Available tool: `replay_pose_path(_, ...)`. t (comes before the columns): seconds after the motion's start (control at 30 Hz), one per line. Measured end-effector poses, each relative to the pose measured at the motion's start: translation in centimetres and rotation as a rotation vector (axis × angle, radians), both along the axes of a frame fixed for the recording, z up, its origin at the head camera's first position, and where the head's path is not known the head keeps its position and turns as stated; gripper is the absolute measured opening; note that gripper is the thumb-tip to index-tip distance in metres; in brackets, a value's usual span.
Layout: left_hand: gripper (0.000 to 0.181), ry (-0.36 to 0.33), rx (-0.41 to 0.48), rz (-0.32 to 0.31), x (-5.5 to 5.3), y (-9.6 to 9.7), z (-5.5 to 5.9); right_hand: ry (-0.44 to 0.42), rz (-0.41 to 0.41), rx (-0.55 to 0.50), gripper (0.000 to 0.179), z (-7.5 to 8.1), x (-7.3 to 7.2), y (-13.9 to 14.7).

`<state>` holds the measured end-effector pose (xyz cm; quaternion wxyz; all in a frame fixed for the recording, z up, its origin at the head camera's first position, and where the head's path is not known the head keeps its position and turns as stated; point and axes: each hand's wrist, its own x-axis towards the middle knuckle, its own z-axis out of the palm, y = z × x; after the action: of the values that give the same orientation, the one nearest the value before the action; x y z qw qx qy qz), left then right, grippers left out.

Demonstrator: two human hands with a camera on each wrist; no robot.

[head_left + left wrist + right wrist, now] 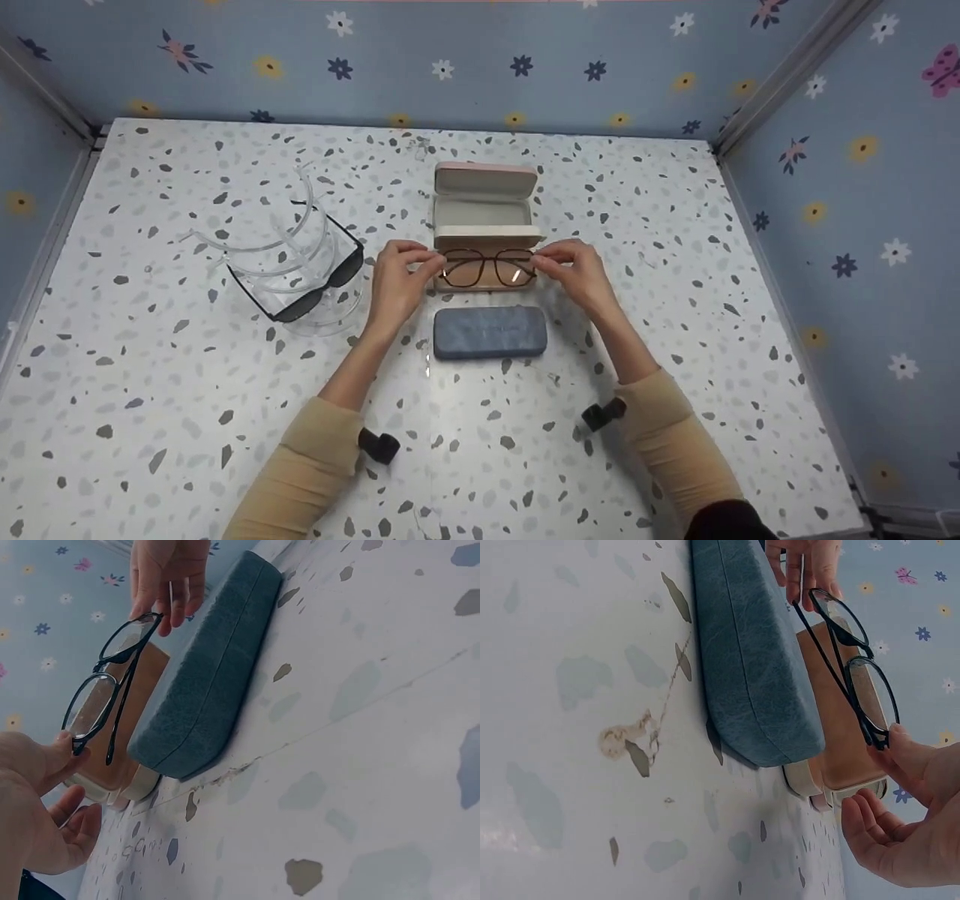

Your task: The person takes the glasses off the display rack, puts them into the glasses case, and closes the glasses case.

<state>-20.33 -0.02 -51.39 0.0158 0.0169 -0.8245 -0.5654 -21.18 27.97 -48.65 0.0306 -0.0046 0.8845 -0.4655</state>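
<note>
Flowered wall (442,45) up top; at frame centre I see the left hand (400,283) and right hand (579,274) each pinching one end of the eyeglasses (488,259). Uneven pulling could, I judge, twist them, and a slip might drop them onto the blue case (490,333) below.

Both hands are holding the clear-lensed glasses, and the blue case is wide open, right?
Not quite: the blue case is closed, as the head view shows. The left hand and right hand do hold the clear-lensed glasses.
</note>
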Motion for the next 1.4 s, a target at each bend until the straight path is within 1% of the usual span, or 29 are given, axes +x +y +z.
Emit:
replay_pose_path(0.17,0.028,0.003,-0.022,-0.003,-0.2,0.1,-0.1,-0.004,-0.006,0.027,0.022,-0.3,-0.4,0.0)
replay_pose_path(0.4,0.027,-0.006,-0.026,-0.007,-0.6,0.1,-0.3,-0.004,0.002,0.021,0.021,-0.6,-0.9,-0.1)
replay_pose_path(0.73,0.026,-0.008,-0.067,-0.006,-1.2,0.3,-0.9,-0.043,0.008,0.025,0.02,-1.5,-1.6,0.0)
replay_pose_path(1.0,0.027,-0.037,-0.096,0.004,-1.5,0.5,-1.5,-0.058,0.018,0.025,0.019,-2.0,-2.1,-0.1)
replay_pose_path(1.23,0.028,-0.034,-0.098,0.004,-1.7,0.5,-1.8,-0.071,0.012,0.04,0.019,-2.2,-2.3,-0.3)
replay_pose_path(1.4,0.026,-0.019,-0.13,0.0,-1.8,0.7,-2.1,-0.087,-0.004,0.035,0.019,-2.3,-2.4,-0.3)
